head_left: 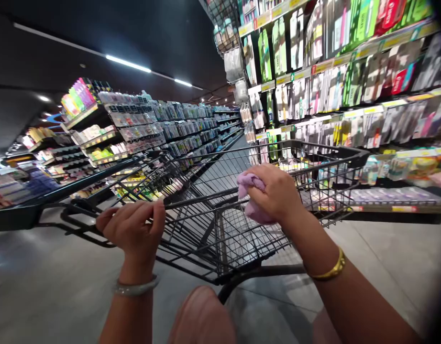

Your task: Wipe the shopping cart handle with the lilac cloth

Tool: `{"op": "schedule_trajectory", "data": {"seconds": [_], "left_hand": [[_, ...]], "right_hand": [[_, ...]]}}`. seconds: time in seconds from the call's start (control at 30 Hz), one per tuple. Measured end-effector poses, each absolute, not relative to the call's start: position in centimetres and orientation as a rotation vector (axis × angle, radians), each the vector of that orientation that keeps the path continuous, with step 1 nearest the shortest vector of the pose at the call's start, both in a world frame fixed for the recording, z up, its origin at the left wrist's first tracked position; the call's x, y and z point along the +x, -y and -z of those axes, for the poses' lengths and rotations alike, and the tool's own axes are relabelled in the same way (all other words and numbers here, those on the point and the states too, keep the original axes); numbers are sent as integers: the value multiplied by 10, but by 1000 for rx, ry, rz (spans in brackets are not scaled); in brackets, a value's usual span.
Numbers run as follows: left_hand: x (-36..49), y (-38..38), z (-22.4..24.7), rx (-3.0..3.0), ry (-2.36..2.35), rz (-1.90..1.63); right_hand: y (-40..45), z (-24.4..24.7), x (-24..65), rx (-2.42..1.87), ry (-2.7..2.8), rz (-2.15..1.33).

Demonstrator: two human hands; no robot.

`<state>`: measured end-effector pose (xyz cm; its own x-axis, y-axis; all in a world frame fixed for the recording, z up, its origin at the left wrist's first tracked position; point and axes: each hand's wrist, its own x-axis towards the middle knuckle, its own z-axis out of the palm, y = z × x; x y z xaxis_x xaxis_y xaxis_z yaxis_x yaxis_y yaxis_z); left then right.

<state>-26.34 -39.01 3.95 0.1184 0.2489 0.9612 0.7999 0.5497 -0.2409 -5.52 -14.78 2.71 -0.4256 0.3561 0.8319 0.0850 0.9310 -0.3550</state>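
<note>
A black wire shopping cart (238, 234) stands right in front of me, tilted in the view, and no goods show inside its basket. My left hand (134, 224) is closed around the cart's near top rail, with a pale bangle on the wrist. Bunched in my right hand (278, 191) is a light purple cloth (254, 210), pressed against the same rail farther right. Part of the cloth is hidden behind my fingers. A gold bangle circles my right wrist.
On the right, a tall shelf rack (314, 71) holds many packaged goods. More stocked shelves (134, 119) line the left side. Between them runs an aisle (224, 157). Grey floor (55, 286) surrounds the cart. A blurred pinkish shape (439, 179) shows at the far right edge.
</note>
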Motion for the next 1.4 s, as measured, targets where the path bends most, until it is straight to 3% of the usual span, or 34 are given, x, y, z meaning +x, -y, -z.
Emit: {"op": "schedule_trajectory", "data": {"seconds": [0.4, 0.73, 0.93, 1.2, 1.4], "left_hand": [[-240, 342, -39, -1008, 1441, 663], [-209, 271, -40, -1082, 1552, 733], [-196, 234, -39, -1219, 1595, 749], [-185, 200, -41, -1371, 1603, 763], [-179, 183, -38, -1332, 1578, 837]], "right_hand": [[147, -15, -29, -446, 1759, -39], [135, 1, -44, -174, 1724, 359], [98, 10, -28, -252, 1598, 398], [112, 18, -53, -306, 1637, 473], [86, 16, -6, -357, 1558, 493]]}}
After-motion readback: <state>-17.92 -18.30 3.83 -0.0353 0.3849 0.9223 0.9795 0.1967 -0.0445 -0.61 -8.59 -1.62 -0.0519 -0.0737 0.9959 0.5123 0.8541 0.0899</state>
